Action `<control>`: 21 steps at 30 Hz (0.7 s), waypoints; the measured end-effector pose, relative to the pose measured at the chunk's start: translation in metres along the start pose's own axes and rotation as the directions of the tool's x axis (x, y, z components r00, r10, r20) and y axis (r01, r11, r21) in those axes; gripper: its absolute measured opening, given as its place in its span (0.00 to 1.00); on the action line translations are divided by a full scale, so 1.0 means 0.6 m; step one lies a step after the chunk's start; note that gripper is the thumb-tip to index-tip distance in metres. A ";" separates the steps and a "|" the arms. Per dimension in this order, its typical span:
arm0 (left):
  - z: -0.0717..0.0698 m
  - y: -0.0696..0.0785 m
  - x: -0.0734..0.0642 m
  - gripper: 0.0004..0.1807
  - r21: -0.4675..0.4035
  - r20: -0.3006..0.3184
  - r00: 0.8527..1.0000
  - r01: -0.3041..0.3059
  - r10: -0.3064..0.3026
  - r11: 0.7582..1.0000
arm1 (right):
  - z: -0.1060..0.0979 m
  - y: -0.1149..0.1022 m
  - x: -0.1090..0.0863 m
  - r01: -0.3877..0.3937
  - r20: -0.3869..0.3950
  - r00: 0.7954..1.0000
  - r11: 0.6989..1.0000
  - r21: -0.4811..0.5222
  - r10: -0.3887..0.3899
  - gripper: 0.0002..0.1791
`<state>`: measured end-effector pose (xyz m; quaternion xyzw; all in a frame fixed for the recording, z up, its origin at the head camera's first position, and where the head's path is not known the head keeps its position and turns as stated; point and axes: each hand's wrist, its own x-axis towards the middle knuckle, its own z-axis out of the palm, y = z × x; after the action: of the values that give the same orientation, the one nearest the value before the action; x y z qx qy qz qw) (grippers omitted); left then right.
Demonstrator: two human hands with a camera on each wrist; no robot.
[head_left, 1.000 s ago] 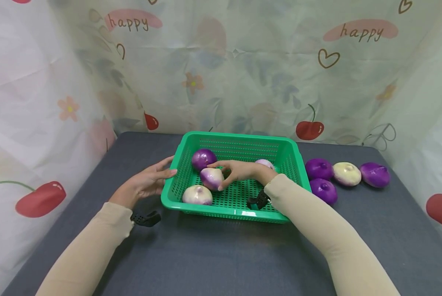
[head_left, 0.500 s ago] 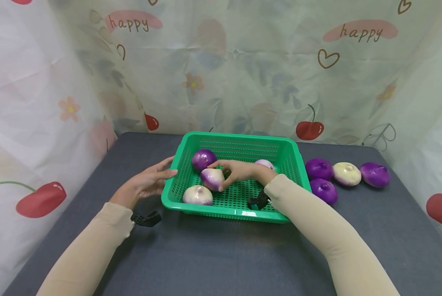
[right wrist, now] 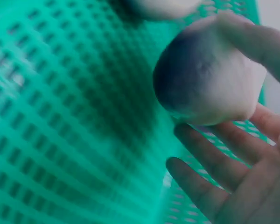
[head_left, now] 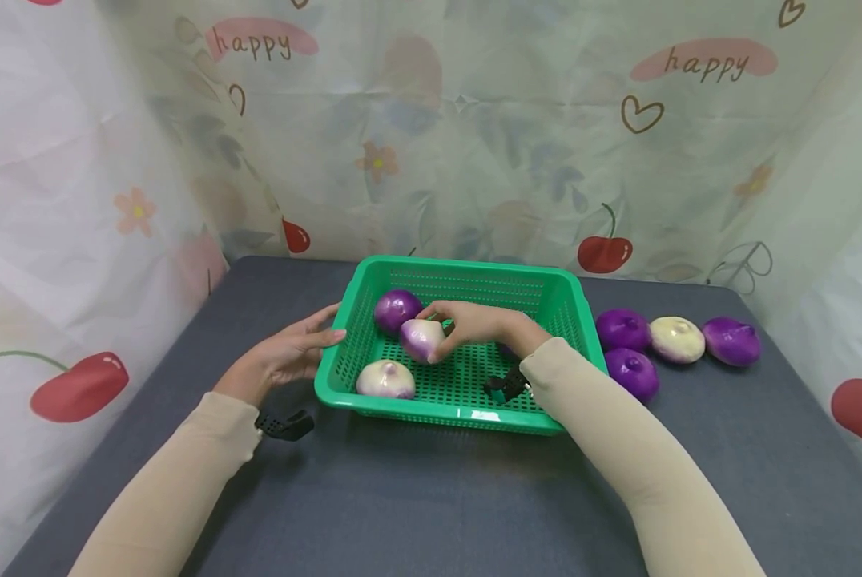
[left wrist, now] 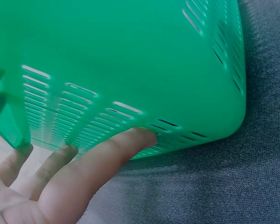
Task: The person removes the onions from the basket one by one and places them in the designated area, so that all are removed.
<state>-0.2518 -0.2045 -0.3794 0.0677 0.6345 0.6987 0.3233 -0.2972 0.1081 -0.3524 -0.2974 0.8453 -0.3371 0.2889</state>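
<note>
My right hand (head_left: 470, 322) grips a white-and-purple onion (head_left: 421, 340) inside the green basket (head_left: 467, 418), thumb on one side and fingers on the other. In the right wrist view the held onion (right wrist: 210, 74) appears raised off the perforated floor. A purple onion (head_left: 398, 311) sits just behind it, and a pale onion (head_left: 385, 380) lies in the near left corner. Part of one more onion shows under my right wrist, mostly hidden. My left hand (head_left: 283, 353) touches the basket's left side, and in the left wrist view its extended fingers (left wrist: 126, 144) rest against the outer wall.
On the grey table (head_left: 431, 497), right of the basket, lie several onions: purple ones (head_left: 622, 330) and a pale yellow one (head_left: 677, 340). A patterned curtain (head_left: 460, 160) surrounds the table at the back and sides.
My right hand has lifted the white-and-purple onion slightly, shifting it a little right and away from the near pale onion. The left hand and basket have stayed put.
</note>
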 end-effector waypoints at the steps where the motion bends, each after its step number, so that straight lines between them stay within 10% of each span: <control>1: 0.000 0.001 -0.001 0.40 -0.003 0.000 1.000 0.000 0.000 1.000 | -0.005 -0.003 -0.003 -0.004 -0.016 1.000 1.000 -0.003 0.004 0.36; 10: 0.000 0.003 0.000 0.40 -0.005 0.017 1.000 -0.006 0.006 1.000 | -0.060 -0.040 -0.067 -0.005 -0.185 0.982 0.996 0.090 0.022 0.37; 21: -0.001 0.001 -0.002 0.41 -0.026 0.015 1.000 -0.015 0.015 1.000 | -0.136 -0.032 -0.156 0.002 -0.414 0.910 0.997 0.082 0.033 0.39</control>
<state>-0.2515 -0.2057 -0.3789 0.0734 0.6226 0.7087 0.3237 -0.2862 0.1941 -0.2618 -0.2005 0.8754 -0.4240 0.1172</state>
